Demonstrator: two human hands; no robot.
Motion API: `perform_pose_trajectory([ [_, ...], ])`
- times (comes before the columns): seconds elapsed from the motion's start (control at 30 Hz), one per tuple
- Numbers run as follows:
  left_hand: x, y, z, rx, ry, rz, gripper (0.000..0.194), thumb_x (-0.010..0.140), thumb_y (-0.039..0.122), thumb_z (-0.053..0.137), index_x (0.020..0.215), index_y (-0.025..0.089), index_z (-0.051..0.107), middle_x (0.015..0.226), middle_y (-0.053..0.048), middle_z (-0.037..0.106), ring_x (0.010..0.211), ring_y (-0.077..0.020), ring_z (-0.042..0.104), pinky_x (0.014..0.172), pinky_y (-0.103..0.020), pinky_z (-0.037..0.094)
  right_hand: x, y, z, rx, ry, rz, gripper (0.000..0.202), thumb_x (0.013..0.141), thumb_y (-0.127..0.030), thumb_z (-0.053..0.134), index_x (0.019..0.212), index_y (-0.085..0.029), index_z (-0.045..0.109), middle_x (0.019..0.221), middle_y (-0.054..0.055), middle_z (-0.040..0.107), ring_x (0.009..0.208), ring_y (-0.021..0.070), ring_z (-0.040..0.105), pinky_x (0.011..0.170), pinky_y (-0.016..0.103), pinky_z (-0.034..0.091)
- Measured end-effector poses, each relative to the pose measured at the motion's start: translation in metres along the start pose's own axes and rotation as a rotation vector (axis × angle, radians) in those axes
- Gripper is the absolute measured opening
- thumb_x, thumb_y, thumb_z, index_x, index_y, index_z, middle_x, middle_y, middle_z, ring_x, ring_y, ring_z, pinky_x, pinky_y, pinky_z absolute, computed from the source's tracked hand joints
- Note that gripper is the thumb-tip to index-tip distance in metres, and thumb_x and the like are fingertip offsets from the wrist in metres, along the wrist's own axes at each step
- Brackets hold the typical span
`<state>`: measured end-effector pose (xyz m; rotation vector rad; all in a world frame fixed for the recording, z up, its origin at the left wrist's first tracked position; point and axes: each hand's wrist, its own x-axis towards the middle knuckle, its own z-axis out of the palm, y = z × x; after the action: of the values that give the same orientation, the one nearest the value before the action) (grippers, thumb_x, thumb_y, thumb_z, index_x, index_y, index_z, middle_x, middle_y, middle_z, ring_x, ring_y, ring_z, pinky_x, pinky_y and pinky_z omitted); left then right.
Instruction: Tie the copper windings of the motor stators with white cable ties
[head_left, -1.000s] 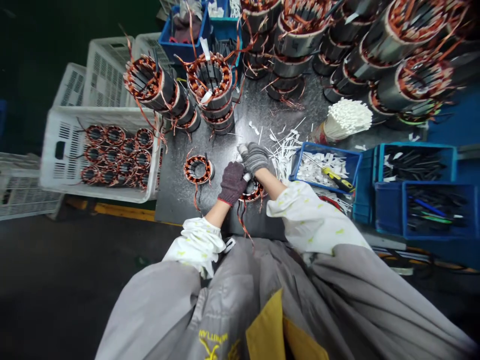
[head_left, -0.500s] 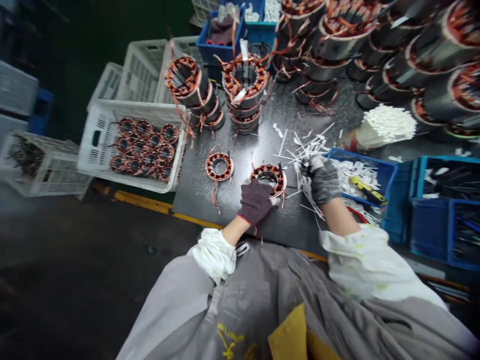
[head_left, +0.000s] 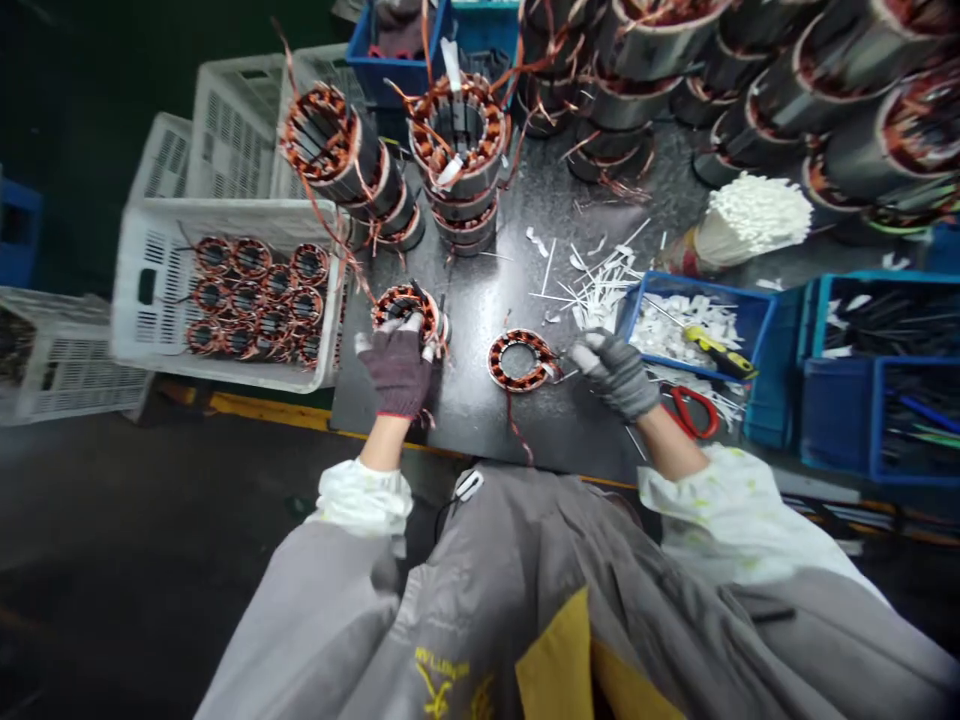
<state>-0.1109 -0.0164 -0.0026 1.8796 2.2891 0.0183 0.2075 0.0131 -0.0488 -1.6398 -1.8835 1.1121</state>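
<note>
My left hand (head_left: 399, 368), in a dark purple glove with bare fingertips, grips the near side of a small wound motor stator (head_left: 407, 300). Its fingers lie over the copper windings and hide part of the ring. To the right, a flat ring-shaped stator (head_left: 519, 360) with orange-brown windings lies on the table, a twisted lead trailing towards the front edge. Close to this ring's right side is my right hand (head_left: 616, 372), in a grey glove, its fingers curled together beside the ring's lead ends. What they pinch is too small to make out.
A white crate (head_left: 225, 215) of small stators stands left. Stacked stators (head_left: 459, 180) rise behind. Loose white strips (head_left: 607, 285), a blue tray (head_left: 637, 310), a yellow-black screwdriver (head_left: 716, 350), red-handled scissors (head_left: 694, 412) and a bundle of white tubes (head_left: 757, 220) lie right.
My left hand has moved left from the middle stator to the left one. My right hand has come from the loose white strips to the middle stator's right side. The view has shifted.
</note>
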Motion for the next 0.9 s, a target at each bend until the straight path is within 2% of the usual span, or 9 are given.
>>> perform_pose_trajectory([
  [0.07, -0.017, 0.022, 0.005, -0.047, 0.072, 0.086, 0.048, 0.100, 0.037, 0.045, 0.145, 0.022, 0.049, 0.142, -0.011, 0.059, 0.136, -0.0315, 0.045, 0.116, -0.053, 0.025, 0.010, -0.003, 0.002, -0.212, -0.215, -0.215, 0.036, 0.088, -0.045, 0.057, 0.105, -0.018, 0.073, 0.113, 0.014, 0.072, 0.097, 0.0291, 0.063, 0.087, 0.041, 0.044],
  [0.1, -0.025, 0.036, 0.011, -0.075, 0.041, 0.153, 0.047, 0.101, 0.037, 0.043, 0.145, 0.022, 0.049, 0.140, -0.011, 0.061, 0.132, -0.0296, 0.048, 0.113, -0.049, 0.031, 0.015, -0.005, 0.003, -0.355, -0.331, -0.329, 0.037, 0.088, -0.041, 0.059, 0.114, -0.018, 0.072, 0.123, 0.016, 0.070, 0.100, 0.0305, 0.062, 0.087, 0.042, 0.042],
  [0.2, -0.038, 0.071, 0.039, -0.095, -0.250, 0.309, 0.037, 0.100, 0.036, 0.045, 0.131, 0.021, 0.061, 0.116, -0.012, 0.071, 0.112, -0.0286, 0.059, 0.096, -0.044, 0.043, 0.034, -0.007, 0.003, -0.708, -0.541, -0.514, 0.041, 0.094, -0.035, 0.055, 0.130, -0.017, 0.066, 0.133, 0.018, 0.065, 0.101, 0.0300, 0.061, 0.083, 0.039, 0.038],
  [0.27, -0.038, 0.084, 0.058, -0.083, -0.322, 0.334, 0.030, 0.098, 0.036, 0.050, 0.118, 0.022, 0.067, 0.108, -0.011, 0.072, 0.108, -0.0301, 0.060, 0.092, -0.044, 0.043, 0.047, -0.007, 0.004, -0.811, -0.576, -0.516, 0.041, 0.099, -0.036, 0.048, 0.130, -0.014, 0.065, 0.124, 0.018, 0.069, 0.099, 0.0283, 0.061, 0.082, 0.037, 0.036],
  [0.33, -0.035, 0.086, 0.071, -0.079, -0.319, 0.334, 0.028, 0.098, 0.036, 0.051, 0.116, 0.023, 0.068, 0.109, -0.011, 0.072, 0.110, -0.0306, 0.059, 0.093, -0.045, 0.042, 0.058, -0.008, 0.002, -0.877, -0.618, -0.542, 0.045, 0.102, -0.039, 0.043, 0.127, -0.010, 0.066, 0.113, 0.019, 0.072, 0.097, 0.0290, 0.061, 0.081, 0.037, 0.035],
  [0.47, -0.036, 0.083, 0.077, -0.069, -0.298, 0.321, 0.033, 0.101, 0.039, 0.045, 0.122, 0.024, 0.065, 0.113, -0.010, 0.071, 0.114, -0.0310, 0.056, 0.094, -0.046, 0.041, 0.062, -0.008, -0.007, -0.878, -0.683, -0.747, 0.046, 0.091, -0.048, 0.058, 0.123, -0.017, 0.070, 0.122, 0.018, 0.068, 0.104, 0.0332, 0.059, 0.084, 0.040, 0.034],
  [0.57, -0.038, 0.086, 0.078, -0.060, -0.275, 0.291, 0.033, 0.101, 0.039, 0.044, 0.120, 0.022, 0.065, 0.113, -0.011, 0.071, 0.114, -0.0321, 0.056, 0.094, -0.047, 0.040, 0.056, -0.010, -0.005, -0.860, -0.646, -0.779, 0.052, 0.085, -0.059, 0.064, 0.116, -0.018, 0.073, 0.125, 0.018, 0.066, 0.104, 0.0341, 0.058, 0.086, 0.042, 0.033],
  [0.7, -0.037, 0.088, 0.081, -0.069, -0.261, 0.274, 0.032, 0.100, 0.040, 0.046, 0.116, 0.022, 0.067, 0.109, -0.012, 0.071, 0.112, -0.0325, 0.056, 0.093, -0.047, 0.040, 0.059, -0.006, 0.006, -0.898, -0.590, -0.708, 0.041, 0.099, -0.041, 0.049, 0.115, -0.012, 0.071, 0.111, 0.017, 0.071, 0.099, 0.0295, 0.059, 0.084, 0.039, 0.034],
  [0.9, -0.039, 0.085, 0.083, -0.106, -0.255, 0.273, 0.035, 0.101, 0.042, 0.045, 0.118, 0.021, 0.066, 0.112, -0.012, 0.071, 0.112, -0.0319, 0.056, 0.093, -0.046, 0.041, 0.061, 0.011, -0.002, -0.659, -0.688, -0.845, 0.037, 0.102, -0.028, 0.038, 0.106, -0.019, 0.074, 0.108, 0.013, 0.073, 0.097, 0.0267, 0.058, 0.087, 0.041, 0.035],
])
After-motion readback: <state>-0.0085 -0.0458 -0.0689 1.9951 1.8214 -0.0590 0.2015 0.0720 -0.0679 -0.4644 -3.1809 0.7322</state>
